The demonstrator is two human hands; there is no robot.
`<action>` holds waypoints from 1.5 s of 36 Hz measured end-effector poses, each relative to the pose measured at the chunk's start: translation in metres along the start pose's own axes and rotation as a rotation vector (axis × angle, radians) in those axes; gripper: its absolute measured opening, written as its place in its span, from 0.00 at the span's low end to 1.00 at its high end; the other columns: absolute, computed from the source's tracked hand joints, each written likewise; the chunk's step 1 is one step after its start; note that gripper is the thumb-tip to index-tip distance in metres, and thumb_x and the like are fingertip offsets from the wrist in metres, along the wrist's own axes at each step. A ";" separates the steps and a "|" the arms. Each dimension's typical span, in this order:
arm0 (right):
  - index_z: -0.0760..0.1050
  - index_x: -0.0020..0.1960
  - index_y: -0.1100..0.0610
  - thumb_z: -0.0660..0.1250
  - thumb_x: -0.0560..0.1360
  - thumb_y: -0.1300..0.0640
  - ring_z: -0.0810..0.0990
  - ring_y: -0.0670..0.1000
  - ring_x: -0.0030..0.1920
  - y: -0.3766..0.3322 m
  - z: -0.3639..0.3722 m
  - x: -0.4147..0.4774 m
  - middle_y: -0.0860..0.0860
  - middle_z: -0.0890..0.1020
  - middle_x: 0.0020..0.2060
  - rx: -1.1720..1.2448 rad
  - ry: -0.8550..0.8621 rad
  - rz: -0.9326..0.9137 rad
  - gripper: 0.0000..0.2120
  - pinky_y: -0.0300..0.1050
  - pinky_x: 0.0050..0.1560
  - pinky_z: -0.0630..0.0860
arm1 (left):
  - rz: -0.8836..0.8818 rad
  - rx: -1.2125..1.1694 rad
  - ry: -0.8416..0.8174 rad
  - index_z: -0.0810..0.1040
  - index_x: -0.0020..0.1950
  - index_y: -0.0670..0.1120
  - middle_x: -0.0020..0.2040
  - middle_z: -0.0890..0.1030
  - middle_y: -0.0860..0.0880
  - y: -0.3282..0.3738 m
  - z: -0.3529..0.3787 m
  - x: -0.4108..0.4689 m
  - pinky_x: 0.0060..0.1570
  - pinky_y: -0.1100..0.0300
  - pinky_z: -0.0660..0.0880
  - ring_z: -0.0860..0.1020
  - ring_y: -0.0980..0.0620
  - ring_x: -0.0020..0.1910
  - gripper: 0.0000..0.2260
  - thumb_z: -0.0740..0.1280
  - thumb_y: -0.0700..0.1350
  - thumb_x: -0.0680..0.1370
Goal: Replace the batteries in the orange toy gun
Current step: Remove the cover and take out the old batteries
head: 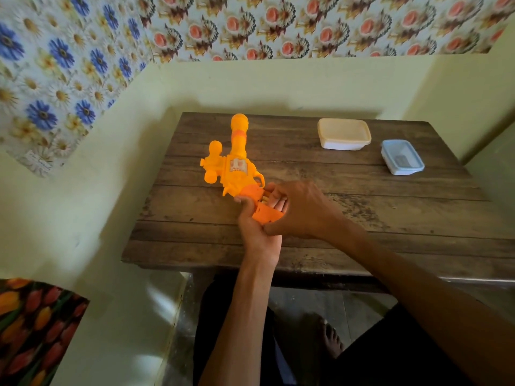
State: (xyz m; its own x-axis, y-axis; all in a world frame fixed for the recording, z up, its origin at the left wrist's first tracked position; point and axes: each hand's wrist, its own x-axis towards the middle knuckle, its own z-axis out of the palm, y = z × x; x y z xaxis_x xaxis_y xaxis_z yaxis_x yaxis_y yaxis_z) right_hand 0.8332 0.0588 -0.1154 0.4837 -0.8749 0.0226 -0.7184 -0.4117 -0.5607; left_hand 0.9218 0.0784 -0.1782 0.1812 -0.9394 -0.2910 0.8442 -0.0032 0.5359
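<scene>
In the head view, the gun (237,168) is held low over the table (362,218), barrel pointing away from the person. Its darker orange grip sits right at the fingers. The left hand (256,232) comes up from below, thumb on the near-left side of the grip and the other fingers wrapped round it out of sight.

The right hand (298,210) reaches in from the right. Its fingers (278,200) are curled into the opened grip, where pale yellow strips show, probably batteries. The cover (267,215) hangs tilted just below those fingertips, above the right thumb. Whether the right fingers pinch the cover, a battery or nothing cannot be told.

The gun looks like hollow moulded plastic, so it is likely light and stiff. Its shell is smooth and could twist in a loose hold. The grip is the sound place to hold it, as the left hand does. The barrel and side knobs, well beyond the fingers, give leverage but look thin. The cover is likely the fragile part and should be worked at its edge, not bent.

Two lidded tubs stand far beyond the right fingers, one cream-lidded (344,133) and one blue-rimmed (402,157).
</scene>
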 end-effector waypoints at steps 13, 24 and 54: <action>0.79 0.43 0.51 0.81 0.59 0.47 0.79 0.47 0.40 0.101 -0.056 -0.044 0.47 0.82 0.38 0.083 0.285 0.492 0.17 0.44 0.42 0.74 | 0.101 -0.049 -0.028 0.66 0.72 0.40 0.47 0.82 0.43 -0.004 -0.009 0.007 0.56 0.50 0.75 0.79 0.45 0.49 0.26 0.49 0.57 0.84; 0.72 0.35 0.49 0.80 0.57 0.45 0.78 0.48 0.41 0.178 -0.062 -0.060 0.50 0.83 0.39 0.035 0.394 0.719 0.19 0.42 0.39 0.66 | 0.113 -0.080 -0.044 0.68 0.72 0.42 0.48 0.81 0.44 -0.013 -0.007 0.012 0.61 0.49 0.73 0.80 0.46 0.50 0.28 0.47 0.60 0.83; 0.79 0.42 0.49 0.72 0.70 0.48 0.79 0.41 0.40 0.118 -0.031 -0.036 0.43 0.82 0.37 0.049 0.419 0.388 0.05 0.40 0.38 0.73 | 0.117 -0.090 -0.004 0.68 0.72 0.41 0.50 0.82 0.43 -0.011 -0.010 0.014 0.63 0.47 0.73 0.80 0.45 0.52 0.28 0.47 0.60 0.84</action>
State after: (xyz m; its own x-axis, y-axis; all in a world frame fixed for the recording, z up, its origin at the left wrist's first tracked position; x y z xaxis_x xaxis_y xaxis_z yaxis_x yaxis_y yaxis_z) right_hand 0.7153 0.0339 -0.1564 -0.0577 -0.9900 0.1286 -0.7752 -0.0367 -0.6307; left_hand 0.9199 0.0689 -0.1967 0.2791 -0.9329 -0.2277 0.8595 0.1369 0.4925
